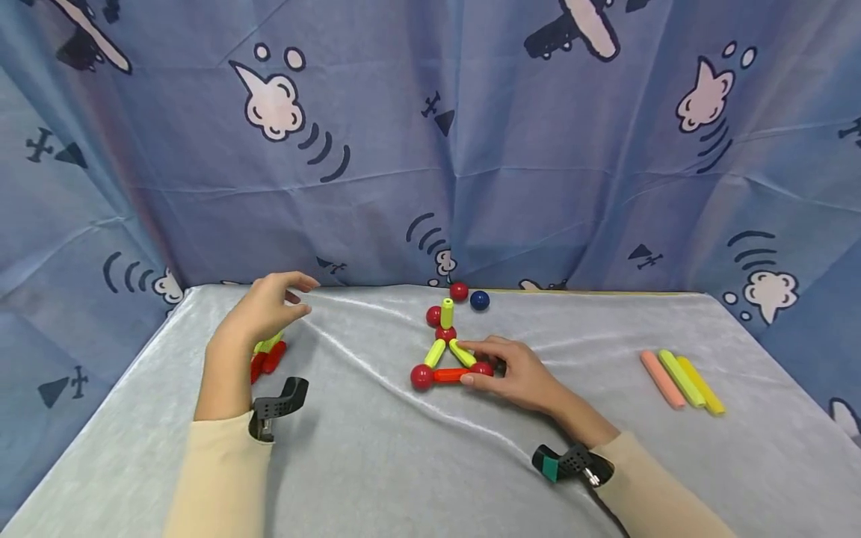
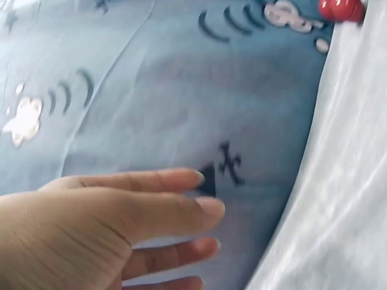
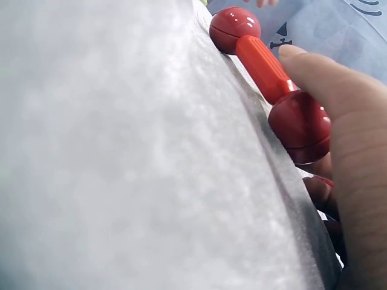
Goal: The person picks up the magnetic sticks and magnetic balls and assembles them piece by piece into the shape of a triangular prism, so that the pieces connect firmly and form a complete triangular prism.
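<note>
A triangle of magnetic rods and balls lies on the table, with an orange-red rod [image 1: 449,375] at its near side and two yellow-green rods [image 1: 435,353] rising to a far red ball [image 1: 446,334]. Another yellow-green rod [image 1: 447,314] sticks up from that ball. My right hand [image 1: 521,373] grips the triangle's right corner, its fingers around the red ball [image 3: 300,124]; the thumb lies along the orange-red rod. Raised over the table's left side, my left hand [image 1: 270,308] holds nothing, its fingers loosely bent and apart from the thumb.
Loose red balls [image 1: 459,291] and a dark blue ball [image 1: 480,300] sit behind the triangle. Red rods [image 1: 273,357] and yellow-green rods lie beneath the left hand. At right lie a pink stick [image 1: 662,379], a yellow-green one and a yellow one. A patterned curtain [image 1: 377,224] hangs behind.
</note>
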Motion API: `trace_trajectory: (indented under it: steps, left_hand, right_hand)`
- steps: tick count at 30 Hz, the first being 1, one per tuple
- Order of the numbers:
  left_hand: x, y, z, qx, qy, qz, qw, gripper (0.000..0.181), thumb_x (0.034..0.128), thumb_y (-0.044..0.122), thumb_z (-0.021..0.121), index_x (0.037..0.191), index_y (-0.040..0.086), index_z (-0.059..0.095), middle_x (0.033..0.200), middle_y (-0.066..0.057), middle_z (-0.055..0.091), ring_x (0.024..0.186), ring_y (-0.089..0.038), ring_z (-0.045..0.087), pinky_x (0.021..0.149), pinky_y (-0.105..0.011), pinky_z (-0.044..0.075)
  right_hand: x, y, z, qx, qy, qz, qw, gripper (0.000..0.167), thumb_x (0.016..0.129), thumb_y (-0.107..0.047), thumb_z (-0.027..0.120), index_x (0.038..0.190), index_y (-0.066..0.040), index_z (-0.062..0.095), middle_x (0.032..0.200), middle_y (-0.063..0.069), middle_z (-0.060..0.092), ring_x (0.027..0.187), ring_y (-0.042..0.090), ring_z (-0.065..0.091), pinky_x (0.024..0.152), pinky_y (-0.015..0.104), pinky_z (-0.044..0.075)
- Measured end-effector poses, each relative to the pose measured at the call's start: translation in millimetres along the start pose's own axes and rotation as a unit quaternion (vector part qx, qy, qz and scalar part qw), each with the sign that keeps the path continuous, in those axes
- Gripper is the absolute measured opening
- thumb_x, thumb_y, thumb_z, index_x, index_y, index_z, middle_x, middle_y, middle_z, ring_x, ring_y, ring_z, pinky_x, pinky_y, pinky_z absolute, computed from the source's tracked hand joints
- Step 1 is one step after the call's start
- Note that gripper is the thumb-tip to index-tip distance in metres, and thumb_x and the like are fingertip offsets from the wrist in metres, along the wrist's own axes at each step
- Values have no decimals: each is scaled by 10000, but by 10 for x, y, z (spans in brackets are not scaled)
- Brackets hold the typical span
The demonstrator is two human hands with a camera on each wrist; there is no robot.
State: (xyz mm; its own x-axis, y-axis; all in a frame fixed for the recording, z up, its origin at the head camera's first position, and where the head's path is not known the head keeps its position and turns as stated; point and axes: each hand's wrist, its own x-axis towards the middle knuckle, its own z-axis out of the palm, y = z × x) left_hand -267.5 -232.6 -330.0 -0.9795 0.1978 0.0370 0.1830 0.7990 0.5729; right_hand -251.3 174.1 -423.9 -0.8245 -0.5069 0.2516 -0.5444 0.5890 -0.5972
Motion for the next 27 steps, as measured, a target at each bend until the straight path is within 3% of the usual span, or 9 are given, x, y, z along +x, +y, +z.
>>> trace_trajectory:
  steps: [7,13,20,24,27]
  left_hand:
    - [-114,-259,-80,354,-309,-658,9967,417,932,86,630,1332,-23,596,1351,-315,582,1187,-460,583,957,-547,513]
    - [-157,-343,-27,435,-587,-1396,9875,455,891,86,626,1322,-55,578,1346,-350,550,1021,-382,610,747,-369,538]
    - [-134,-335,44,463,-430,-1502,9866,428,875,93,647,1254,-103,624,1217,-312,634,828,-300,603,664,-314,509]
    - [-84,-373,127,450,-217,-1498,9875,390,875,153,719,1171,-95,668,1103,-262,684,859,-313,629,728,-365,531]
    - [-45,-445,172,438,-3,-1314,9904,323,884,162,726,1112,-63,685,1064,-221,698,940,-327,641,831,-418,521]
  right_hand:
    - [1,-16,-7,-3,-16,105,9999,499,856,-393,792,1328,-275,679,979,-72,647,830,123,529,693,226,429]
    - [9,-11,16,12,-59,82,9999,504,862,-404,788,1339,-292,670,987,-79,646,840,120,531,703,228,436]
    - [1,-10,1,23,-11,129,9999,493,862,-400,787,1330,-296,674,1009,-77,659,846,125,534,697,228,434]
    - [-14,-4,-7,12,-31,111,9999,493,866,-400,784,1334,-293,671,1001,-75,650,837,121,530,692,225,428]
    - [7,-3,16,30,-1,59,10000,488,862,-388,789,1326,-286,678,997,-76,649,833,121,530,692,228,425]
